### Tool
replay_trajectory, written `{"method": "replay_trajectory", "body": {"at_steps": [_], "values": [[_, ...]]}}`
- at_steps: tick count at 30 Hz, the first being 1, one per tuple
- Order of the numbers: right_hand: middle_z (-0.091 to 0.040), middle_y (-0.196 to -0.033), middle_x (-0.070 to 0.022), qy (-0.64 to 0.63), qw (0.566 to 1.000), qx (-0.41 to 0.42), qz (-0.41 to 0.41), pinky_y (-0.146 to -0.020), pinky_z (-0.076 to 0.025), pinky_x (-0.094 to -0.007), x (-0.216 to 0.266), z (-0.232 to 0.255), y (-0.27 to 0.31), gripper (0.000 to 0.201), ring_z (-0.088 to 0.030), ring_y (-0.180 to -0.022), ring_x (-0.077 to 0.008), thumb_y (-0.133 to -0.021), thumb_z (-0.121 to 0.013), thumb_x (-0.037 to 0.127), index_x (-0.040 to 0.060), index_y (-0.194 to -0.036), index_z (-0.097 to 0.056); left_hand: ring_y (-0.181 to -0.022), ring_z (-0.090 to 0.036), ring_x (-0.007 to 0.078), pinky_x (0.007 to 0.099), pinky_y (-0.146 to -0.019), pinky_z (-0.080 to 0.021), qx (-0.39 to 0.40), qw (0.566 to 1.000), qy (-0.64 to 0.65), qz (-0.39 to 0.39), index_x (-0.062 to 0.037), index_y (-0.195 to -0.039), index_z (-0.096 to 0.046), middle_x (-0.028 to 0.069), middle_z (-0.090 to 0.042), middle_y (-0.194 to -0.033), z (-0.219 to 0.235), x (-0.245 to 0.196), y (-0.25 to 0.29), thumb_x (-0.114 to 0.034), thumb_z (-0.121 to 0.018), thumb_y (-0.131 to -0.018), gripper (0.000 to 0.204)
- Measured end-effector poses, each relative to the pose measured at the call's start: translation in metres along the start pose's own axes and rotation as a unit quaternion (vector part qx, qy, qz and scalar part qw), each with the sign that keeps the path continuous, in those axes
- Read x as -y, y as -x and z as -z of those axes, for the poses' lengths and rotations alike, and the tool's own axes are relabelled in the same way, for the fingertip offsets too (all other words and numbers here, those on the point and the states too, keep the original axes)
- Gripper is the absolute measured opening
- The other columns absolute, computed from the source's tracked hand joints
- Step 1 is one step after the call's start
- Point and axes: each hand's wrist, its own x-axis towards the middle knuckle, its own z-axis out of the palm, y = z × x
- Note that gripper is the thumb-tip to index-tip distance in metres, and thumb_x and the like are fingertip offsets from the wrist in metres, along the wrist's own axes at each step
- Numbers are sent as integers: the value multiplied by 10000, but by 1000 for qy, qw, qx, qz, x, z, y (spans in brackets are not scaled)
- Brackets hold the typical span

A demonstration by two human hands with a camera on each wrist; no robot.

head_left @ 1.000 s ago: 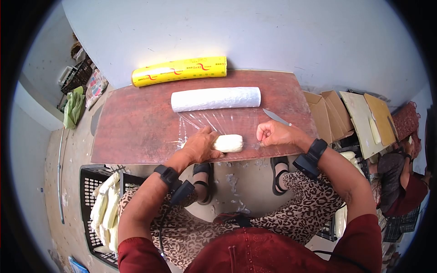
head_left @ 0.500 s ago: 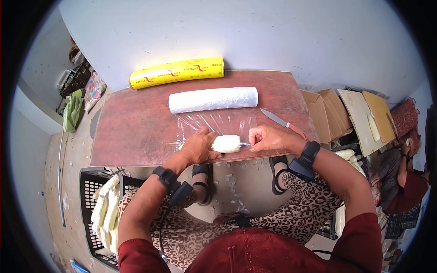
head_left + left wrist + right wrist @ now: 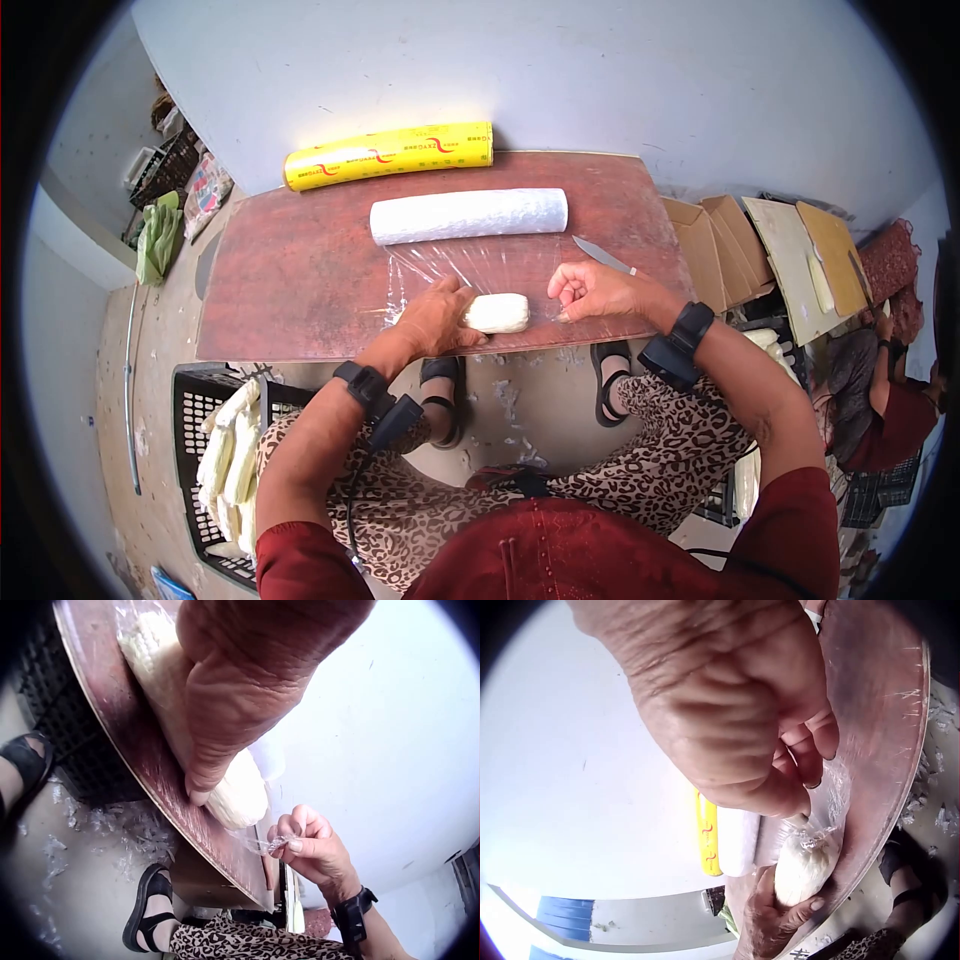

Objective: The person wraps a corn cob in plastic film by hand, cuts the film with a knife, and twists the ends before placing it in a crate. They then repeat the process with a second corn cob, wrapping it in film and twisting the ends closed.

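Note:
A pale ear of corn [image 3: 497,313] lies near the table's front edge on clear plastic film [image 3: 440,262], its kernels showing in the left wrist view. Over its left part my left hand [image 3: 437,318] grips it, thumb on the near side, hiding that end. To the right of the cob, my right hand [image 3: 598,290] pinches a twisted end of film [image 3: 279,843] between thumb and finger. Behind both hands lies the white roll of plastic film [image 3: 468,216], from which the sheet runs toward the corn.
A yellow printed roll [image 3: 390,157] lies along the table's back edge. A knife [image 3: 603,256] is partly behind my right hand. Black crates [image 3: 187,420] with corn stand below the table, left and right. Cardboard boxes [image 3: 697,245] are at right, and another person [image 3: 885,400] sits beyond.
My right hand moved left toward the cob, with film stretched from its end, then slightly back right, again covering the knife's handle. My left hand stayed on the corn.

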Motion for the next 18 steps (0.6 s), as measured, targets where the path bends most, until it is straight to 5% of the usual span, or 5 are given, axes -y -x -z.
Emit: {"method": "replay_trajectory", "body": {"at_steps": [8, 18], "values": [[-596, -800, 15, 101, 994, 47, 6, -639, -437, -245, -4, -7, -9, 183, -530, -735, -67, -806, -732, 133, 39, -859, -585, -1113, -520, 369, 430, -927, -456, 8, 1000, -3, 6, -37, -1115, -563, 179, -538, -1091, 0, 0, -2, -367, -804, -717, 569], [-586, -693, -2, 6, 1000, 24, -11, -524, -432, -231, -11, 2, -10, 140, -533, -606, -79, -819, -697, 113, 39, -836, -580, -1061, -535, 379, 433, -917, -462, -8, 1000, 17, -8, -18, -1096, -583, 186, -546, -1046, 0, 2, -1, -300, -819, -696, 543]]}}
